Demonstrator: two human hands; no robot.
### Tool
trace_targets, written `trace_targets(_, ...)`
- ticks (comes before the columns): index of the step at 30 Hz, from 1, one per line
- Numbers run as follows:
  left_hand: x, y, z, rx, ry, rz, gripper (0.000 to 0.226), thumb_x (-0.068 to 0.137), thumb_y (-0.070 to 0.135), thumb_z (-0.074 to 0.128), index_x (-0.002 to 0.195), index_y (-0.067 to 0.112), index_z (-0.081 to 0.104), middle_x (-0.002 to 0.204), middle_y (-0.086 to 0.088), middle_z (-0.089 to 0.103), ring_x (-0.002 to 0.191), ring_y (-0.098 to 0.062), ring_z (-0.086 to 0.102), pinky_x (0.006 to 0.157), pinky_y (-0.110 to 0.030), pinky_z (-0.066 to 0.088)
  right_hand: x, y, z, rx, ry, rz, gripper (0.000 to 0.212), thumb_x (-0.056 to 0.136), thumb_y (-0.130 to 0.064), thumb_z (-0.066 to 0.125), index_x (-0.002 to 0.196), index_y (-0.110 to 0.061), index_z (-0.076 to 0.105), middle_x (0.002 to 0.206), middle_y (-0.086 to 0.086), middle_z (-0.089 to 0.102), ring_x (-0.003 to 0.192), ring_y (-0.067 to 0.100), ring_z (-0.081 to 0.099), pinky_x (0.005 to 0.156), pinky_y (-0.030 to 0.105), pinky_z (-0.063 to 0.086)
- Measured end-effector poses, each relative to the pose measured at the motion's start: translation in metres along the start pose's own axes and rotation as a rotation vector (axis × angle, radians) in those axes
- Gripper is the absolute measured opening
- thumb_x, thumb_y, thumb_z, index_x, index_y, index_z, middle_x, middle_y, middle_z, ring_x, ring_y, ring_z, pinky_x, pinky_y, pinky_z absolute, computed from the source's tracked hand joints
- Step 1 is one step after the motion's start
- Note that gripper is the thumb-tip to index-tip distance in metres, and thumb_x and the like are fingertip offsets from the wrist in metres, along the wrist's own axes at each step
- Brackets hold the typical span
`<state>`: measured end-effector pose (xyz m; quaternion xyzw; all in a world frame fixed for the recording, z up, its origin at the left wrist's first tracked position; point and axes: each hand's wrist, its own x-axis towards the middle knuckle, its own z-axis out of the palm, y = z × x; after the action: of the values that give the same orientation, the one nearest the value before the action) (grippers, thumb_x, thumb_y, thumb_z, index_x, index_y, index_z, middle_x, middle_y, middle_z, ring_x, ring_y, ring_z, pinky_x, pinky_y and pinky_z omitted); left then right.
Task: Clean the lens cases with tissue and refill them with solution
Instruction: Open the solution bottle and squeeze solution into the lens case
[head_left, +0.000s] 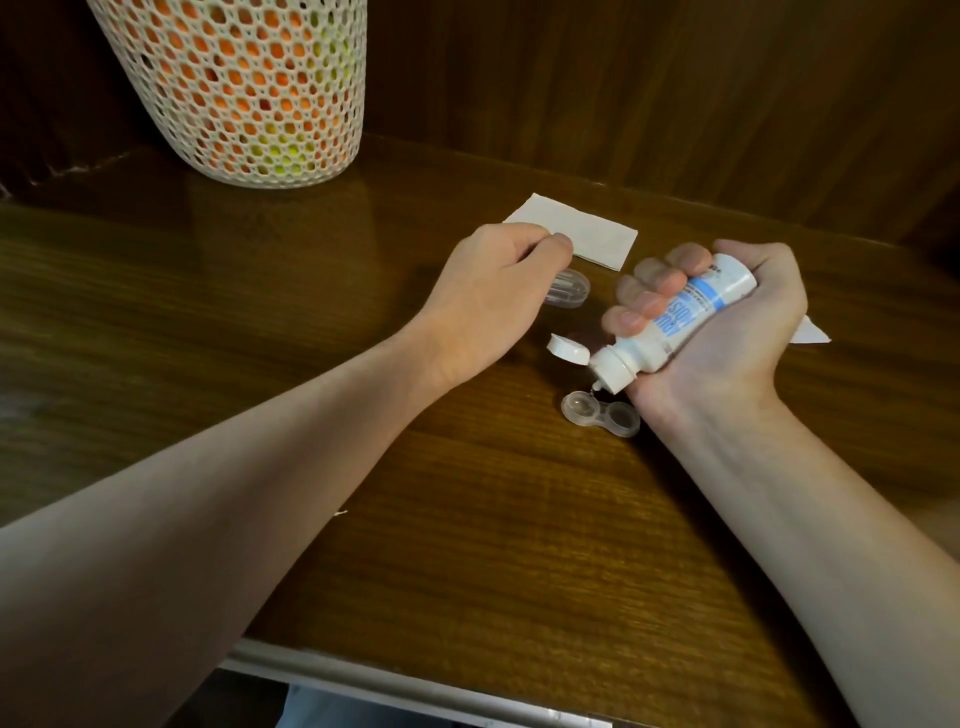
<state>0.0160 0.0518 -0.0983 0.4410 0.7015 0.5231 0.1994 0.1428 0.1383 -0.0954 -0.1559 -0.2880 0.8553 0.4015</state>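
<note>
Two wells of the lens case (601, 413) sit open at centre frame, under the tipped bottle (675, 325) the right hand (727, 332) squeezes; a hard squeeze could overflow them. The left hand (493, 291), fingers curled, half hides a clear lid (205, 288); whether it grips is unclear. The tissue (597, 234) lies just beyond.

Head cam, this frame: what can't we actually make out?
- Bottle label: right hand fingers cover most of it.
- Clear case under the left hand: mostly hidden, grip unclear.
- Lens case fill level: too small, transparent.
- Second tissue: right hand hides most.
- Basket: top cut off by the frame.
</note>
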Motion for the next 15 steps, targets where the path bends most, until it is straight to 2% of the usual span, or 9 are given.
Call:
trace_targets(7,0.0002,0.0005,0.0004,-0.006,0.001,0.003,0.045,0.113,0.029,0.046,0.068,0.022,0.053,0.059,0.014,0.048,0.049,0.0,0.047,0.052,-0.011,0.035,0.0,0.0003,-0.0001,-0.007,0.015,-0.01,0.036,0.095,-0.03,0.046,0.062,-0.017,0.052,0.057,-0.002,0.046,0.047,0.013,0.044,0.046,0.023,0.04)
trace_targets(15,-0.0006,0.0028,0.0001,-0.002,0.003,0.002,0.045,0.113,0.029,0.046,0.069,0.022,0.052,0.061,0.013,0.047,0.049,-0.001,0.047,0.052,-0.012,0.034,0.0003,0.0014,0.0006,-0.021,0.023,-0.027,0.038,0.095,-0.03,0.046,0.061,-0.017,0.052,0.057,-0.002,0.046,0.047,0.013,0.044,0.046,0.023,0.04)
